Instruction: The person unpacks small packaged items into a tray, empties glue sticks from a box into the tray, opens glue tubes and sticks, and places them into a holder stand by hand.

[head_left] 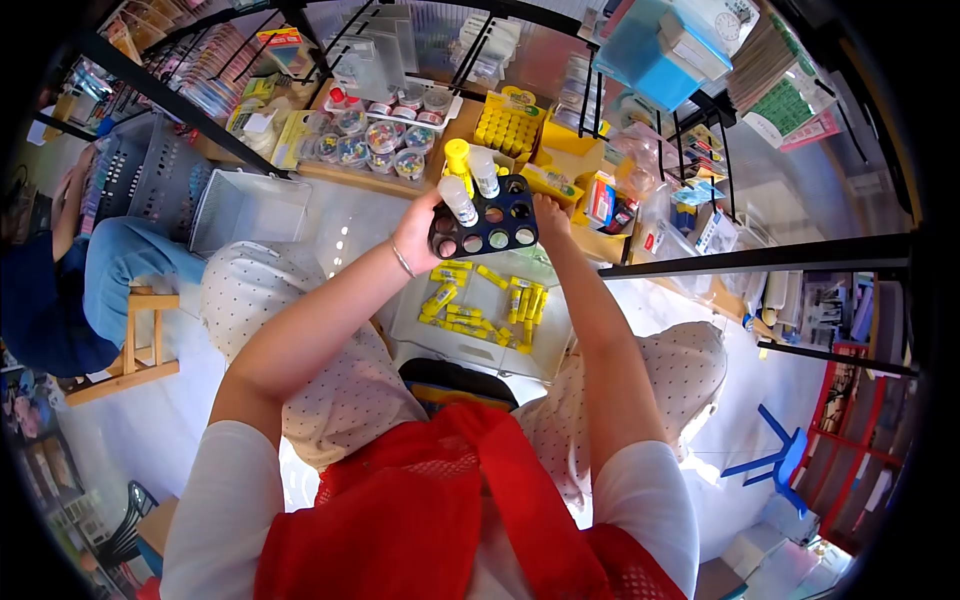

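Note:
A black rack with round holes [482, 214] is up in front of me over the tray. My left hand [415, 232] grips its left end, a bracelet on the wrist. My right hand [552, 220] is closed at the rack's right edge, its fingertips partly hidden. Standing in the rack are a yellow-capped glue bottle [457, 160] and two white-capped bottles, one at the front [457, 202] and one behind [483, 172]. Several other holes hold no bottle. Below, yellow glue sticks [525, 300] lie loose in a pale tray [400, 318] between my knees.
Ahead on the shelf are tubs of colourful small items [385, 137], a yellow box of glue sticks [507, 128] and another yellow box [570, 150]. A white basket [215, 215] stands left, near a seated person [140, 262]. A black rail [760, 258] crosses on the right.

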`<control>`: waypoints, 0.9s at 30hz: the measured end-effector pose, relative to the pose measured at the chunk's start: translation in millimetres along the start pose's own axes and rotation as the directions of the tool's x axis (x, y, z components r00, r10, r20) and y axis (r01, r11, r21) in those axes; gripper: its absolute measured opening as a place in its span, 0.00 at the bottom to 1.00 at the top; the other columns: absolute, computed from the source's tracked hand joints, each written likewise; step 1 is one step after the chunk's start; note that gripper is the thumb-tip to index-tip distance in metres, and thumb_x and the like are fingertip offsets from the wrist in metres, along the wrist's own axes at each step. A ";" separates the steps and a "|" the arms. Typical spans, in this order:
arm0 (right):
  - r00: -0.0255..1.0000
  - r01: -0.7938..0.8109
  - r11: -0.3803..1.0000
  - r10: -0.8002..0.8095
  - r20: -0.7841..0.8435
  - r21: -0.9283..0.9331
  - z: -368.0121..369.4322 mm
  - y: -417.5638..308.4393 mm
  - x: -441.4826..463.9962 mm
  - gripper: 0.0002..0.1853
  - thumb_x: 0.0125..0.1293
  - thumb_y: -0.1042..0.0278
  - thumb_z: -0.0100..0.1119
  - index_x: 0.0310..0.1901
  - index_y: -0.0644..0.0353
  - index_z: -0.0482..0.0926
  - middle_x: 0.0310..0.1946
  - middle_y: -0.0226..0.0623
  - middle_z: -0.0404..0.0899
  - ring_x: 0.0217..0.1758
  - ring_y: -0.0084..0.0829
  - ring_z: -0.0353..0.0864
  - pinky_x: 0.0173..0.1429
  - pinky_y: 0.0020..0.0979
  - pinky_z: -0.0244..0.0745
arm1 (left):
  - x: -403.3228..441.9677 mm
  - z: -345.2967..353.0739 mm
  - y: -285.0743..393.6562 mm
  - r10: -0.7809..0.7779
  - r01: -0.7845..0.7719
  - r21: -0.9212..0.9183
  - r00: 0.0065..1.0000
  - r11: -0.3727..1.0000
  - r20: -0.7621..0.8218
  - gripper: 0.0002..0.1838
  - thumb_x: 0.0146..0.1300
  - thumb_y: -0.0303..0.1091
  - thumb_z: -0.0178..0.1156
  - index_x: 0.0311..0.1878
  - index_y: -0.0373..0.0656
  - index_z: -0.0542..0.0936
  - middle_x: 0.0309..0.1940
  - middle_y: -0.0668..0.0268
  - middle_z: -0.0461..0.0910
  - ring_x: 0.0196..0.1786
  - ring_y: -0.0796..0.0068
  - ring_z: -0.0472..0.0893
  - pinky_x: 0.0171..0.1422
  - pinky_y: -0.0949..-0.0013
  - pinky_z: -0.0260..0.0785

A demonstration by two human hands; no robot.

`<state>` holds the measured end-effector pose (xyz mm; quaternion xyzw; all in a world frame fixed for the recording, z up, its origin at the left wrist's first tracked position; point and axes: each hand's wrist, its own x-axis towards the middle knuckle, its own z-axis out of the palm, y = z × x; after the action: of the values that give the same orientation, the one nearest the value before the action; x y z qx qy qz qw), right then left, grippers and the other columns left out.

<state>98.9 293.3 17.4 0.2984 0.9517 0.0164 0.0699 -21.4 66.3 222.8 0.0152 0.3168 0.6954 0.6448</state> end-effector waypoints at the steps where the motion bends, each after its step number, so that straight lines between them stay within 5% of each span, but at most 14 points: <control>1: 1.000 -0.008 1.000 0.008 0.008 0.004 0.8 1.9 0.7 0.09 0.59 0.68 0.49 0.41 0.59 0.70 0.37 0.37 0.74 0.42 0.36 0.77 0.42 0.35 0.77 | 0.8 -3.1 -1.2 0.007 -0.007 -0.019 1.000 1.000 -0.020 0.18 0.64 0.44 0.43 0.51 0.43 0.70 0.42 0.60 0.78 0.43 0.68 0.80 0.29 0.69 0.72; 3: 1.000 -0.018 1.000 0.018 0.026 0.016 3.2 2.8 0.3 0.07 0.59 0.70 0.49 0.39 0.57 0.69 0.38 0.38 0.73 0.41 0.36 0.77 0.43 0.35 0.77 | 5.1 -11.1 -1.6 -0.007 0.007 -0.038 1.000 0.999 -0.006 0.18 0.63 0.43 0.44 0.51 0.43 0.70 0.42 0.60 0.78 0.44 0.67 0.80 0.31 0.67 0.72; 6: 0.970 0.053 0.993 -0.026 -0.242 0.105 -3.4 4.2 -7.2 0.10 0.56 0.71 0.54 0.40 0.59 0.69 0.36 0.40 0.74 0.39 0.39 0.77 0.43 0.36 0.76 | 3.3 -13.6 2.8 -0.009 0.009 0.000 1.000 1.000 -0.018 0.18 0.64 0.43 0.43 0.51 0.43 0.70 0.43 0.61 0.77 0.45 0.66 0.79 0.32 0.68 0.72; 8: 0.934 0.059 0.882 0.116 -0.338 0.468 -37.9 -3.9 -14.0 0.12 0.54 0.70 0.57 0.39 0.61 0.69 0.34 0.41 0.75 0.39 0.40 0.77 0.43 0.36 0.75 | 0.7 4.1 6.1 0.014 -0.013 -0.045 1.000 0.999 0.017 0.20 0.64 0.44 0.43 0.52 0.42 0.71 0.43 0.59 0.77 0.43 0.65 0.80 0.36 0.68 0.74; 10: 0.889 0.068 0.696 0.283 -0.361 0.715 -90.8 -11.7 -24.3 0.14 0.52 0.68 0.60 0.39 0.63 0.69 0.34 0.42 0.75 0.39 0.39 0.77 0.43 0.35 0.74 | 3.3 4.9 6.2 0.033 -0.028 -0.078 0.998 0.997 0.062 0.21 0.65 0.43 0.41 0.53 0.40 0.70 0.44 0.58 0.77 0.43 0.65 0.80 0.38 0.68 0.74; 13: 0.825 0.104 0.407 0.475 -0.307 0.908 -172.2 -22.2 -44.6 0.16 0.55 0.69 0.60 0.42 0.67 0.68 0.38 0.41 0.75 0.40 0.30 0.77 0.46 0.29 0.72 | 16.0 -8.1 6.2 0.054 -0.054 0.018 0.999 0.998 0.001 0.21 0.67 0.45 0.38 0.53 0.41 0.70 0.40 0.53 0.79 0.31 0.69 0.80 0.20 0.80 0.67; 14: 0.810 0.391 0.061 0.452 -0.374 0.919 -181.9 -21.2 -44.2 0.17 0.57 0.75 0.58 0.46 0.69 0.65 0.40 0.40 0.75 0.40 0.28 0.76 0.47 0.27 0.72 | 19.1 -15.0 8.7 0.050 -0.053 0.042 0.997 0.998 0.064 0.22 0.68 0.46 0.38 0.53 0.40 0.70 0.40 0.53 0.78 0.38 0.68 0.80 0.30 0.76 0.71; 17: 0.863 0.391 -0.189 0.416 -0.287 0.901 -220.0 -26.7 -69.4 0.16 0.60 0.78 0.54 0.48 0.68 0.64 0.42 0.38 0.74 0.44 0.27 0.75 0.50 0.26 0.71 | 23.7 -32.4 11.5 0.039 -0.040 0.003 0.972 0.999 0.232 0.22 0.68 0.46 0.37 0.53 0.40 0.69 0.39 0.54 0.79 0.35 0.70 0.80 0.30 0.78 0.72; 21: 0.939 0.315 -0.109 0.182 -0.293 0.943 -232.1 -46.1 -85.3 0.15 0.60 0.76 0.56 0.48 0.67 0.67 0.43 0.38 0.74 0.45 0.24 0.74 0.51 0.24 0.70 | 22.6 -14.1 1.9 0.068 -0.066 0.030 0.996 0.997 -0.053 0.19 0.67 0.47 0.40 0.54 0.50 0.70 0.38 0.66 0.80 0.28 0.77 0.77 0.20 0.78 0.60; 22: 0.940 0.317 -0.078 0.158 -0.302 0.945 -230.6 -49.3 -84.4 0.15 0.60 0.76 0.56 0.47 0.68 0.67 0.42 0.37 0.75 0.44 0.24 0.75 0.50 0.23 0.71 | 15.8 -9.3 4.2 0.062 -0.062 0.049 0.998 0.997 0.000 0.18 0.68 0.48 0.39 0.55 0.54 0.69 0.43 0.69 0.78 0.38 0.75 0.78 0.30 0.73 0.68; 27: 0.946 0.283 0.118 0.130 -0.298 0.952 -228.5 -60.6 -84.5 0.14 0.58 0.74 0.59 0.44 0.70 0.70 0.37 0.36 0.77 0.40 0.23 0.77 0.44 0.23 0.74 | 10.1 1.2 4.1 0.126 -0.121 -0.087 0.990 0.989 0.061 0.19 0.69 0.48 0.35 0.56 0.54 0.68 0.51 0.66 0.73 0.50 0.69 0.75 0.49 0.63 0.71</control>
<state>100.6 197.8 249.6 0.2121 0.7333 -0.5751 -0.2942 -26.2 76.1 221.7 0.0312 0.2643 0.7457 0.6109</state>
